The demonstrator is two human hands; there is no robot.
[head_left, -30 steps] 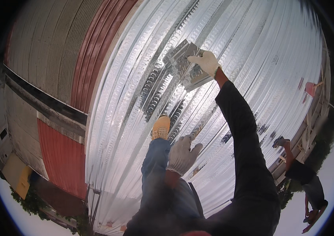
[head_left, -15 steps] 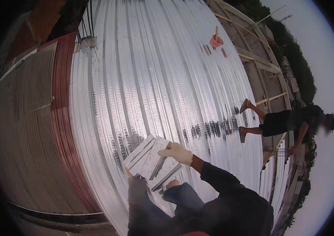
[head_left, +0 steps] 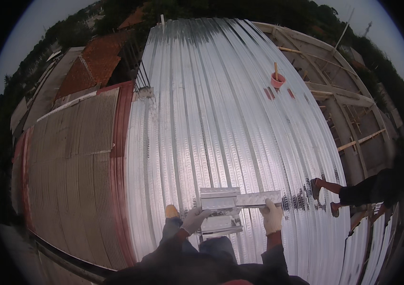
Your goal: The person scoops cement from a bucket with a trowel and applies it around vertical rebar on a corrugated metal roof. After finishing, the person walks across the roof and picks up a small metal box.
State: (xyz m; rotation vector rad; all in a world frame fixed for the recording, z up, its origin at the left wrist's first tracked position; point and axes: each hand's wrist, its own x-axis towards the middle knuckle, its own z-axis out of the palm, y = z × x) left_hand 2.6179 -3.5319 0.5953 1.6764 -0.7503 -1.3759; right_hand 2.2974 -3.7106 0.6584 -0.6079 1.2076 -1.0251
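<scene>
Short offcuts of shiny ribbed metal sheet (head_left: 220, 195) are held low in front of my body, over the roof. My left hand (head_left: 196, 220), in a pale glove, is closed on their left edge. To the right, a narrow metal strip (head_left: 254, 199) sticks out sideways from the pieces. My right hand (head_left: 272, 216), in a cream glove, is closed on the strip near its right end. Another ribbed piece (head_left: 222, 224) shows just below the strip. How the pieces overlap between my hands is hard to make out.
I am on a ribbed metal roof (head_left: 187, 118). A pink bucket (head_left: 278, 80) with a stick in it stands far right, beside reddish pieces. Another person (head_left: 368, 187) is at the right edge, near open roof framing (head_left: 335, 95). Bare rods (head_left: 140, 76) rise at the left edge.
My right hand has moved right with the narrow strip, which now juts out sideways from the other offcuts. My left hand now shows clearly at their left edge. The view has turned and levelled.
</scene>
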